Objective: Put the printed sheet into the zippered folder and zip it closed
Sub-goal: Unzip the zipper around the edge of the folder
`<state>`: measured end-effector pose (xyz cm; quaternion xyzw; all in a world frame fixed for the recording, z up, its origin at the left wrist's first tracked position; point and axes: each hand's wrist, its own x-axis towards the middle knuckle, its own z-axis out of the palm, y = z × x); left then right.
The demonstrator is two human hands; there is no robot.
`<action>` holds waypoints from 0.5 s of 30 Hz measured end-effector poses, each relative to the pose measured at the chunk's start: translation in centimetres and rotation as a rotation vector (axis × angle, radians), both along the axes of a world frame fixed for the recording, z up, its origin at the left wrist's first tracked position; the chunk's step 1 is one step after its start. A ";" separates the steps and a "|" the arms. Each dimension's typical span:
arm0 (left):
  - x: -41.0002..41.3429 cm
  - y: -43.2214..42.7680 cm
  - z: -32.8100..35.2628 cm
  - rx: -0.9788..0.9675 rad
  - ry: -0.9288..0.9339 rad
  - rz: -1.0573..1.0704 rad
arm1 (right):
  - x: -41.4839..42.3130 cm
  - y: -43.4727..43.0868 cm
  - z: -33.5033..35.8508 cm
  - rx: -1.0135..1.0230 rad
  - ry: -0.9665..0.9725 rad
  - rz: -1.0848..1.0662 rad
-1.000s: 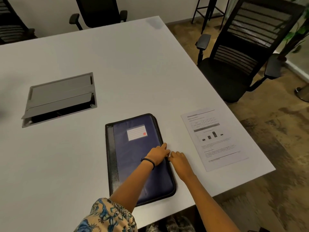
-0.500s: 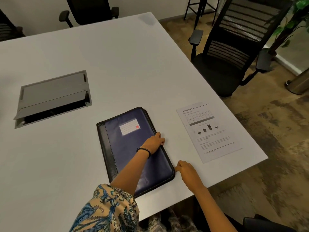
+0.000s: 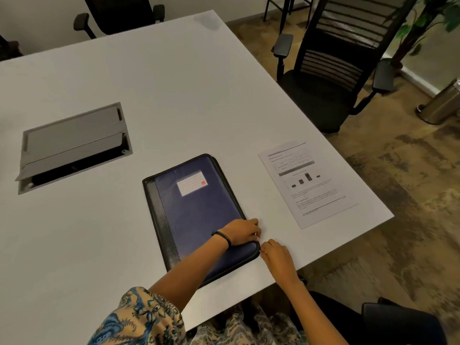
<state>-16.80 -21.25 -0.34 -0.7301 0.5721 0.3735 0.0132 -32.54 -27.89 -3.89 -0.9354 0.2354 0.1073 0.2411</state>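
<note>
Both hands at zippered folder (image 3: 199,210) corner; left hand (image 3: 242,232) grips edge; right hand (image 3: 276,255) — hold unclear.

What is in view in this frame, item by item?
table: 1, white, left and middle
zippered folder: 1, blue and black, flat on table, near side
printed sheet: 1, white, on table right of folder, apart
cable hatch: 1, grey, in table, left
office chairs: at least 2, black, right and far side
plant: 1, green, top right
metal bin: 1, silver, right floor
left hand: 1, on folder's right edge
right hand: 1, at folder's near right corner
</note>
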 end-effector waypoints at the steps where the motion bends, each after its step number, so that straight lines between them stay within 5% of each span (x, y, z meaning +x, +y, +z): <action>1: -0.3 0.1 -0.1 -0.001 -0.001 -0.003 | 0.1 0.0 0.0 -0.002 0.009 0.005; 15: 0.3 0.5 -0.1 -0.028 0.072 0.007 | 0.0 1.2 0.6 0.014 0.057 0.080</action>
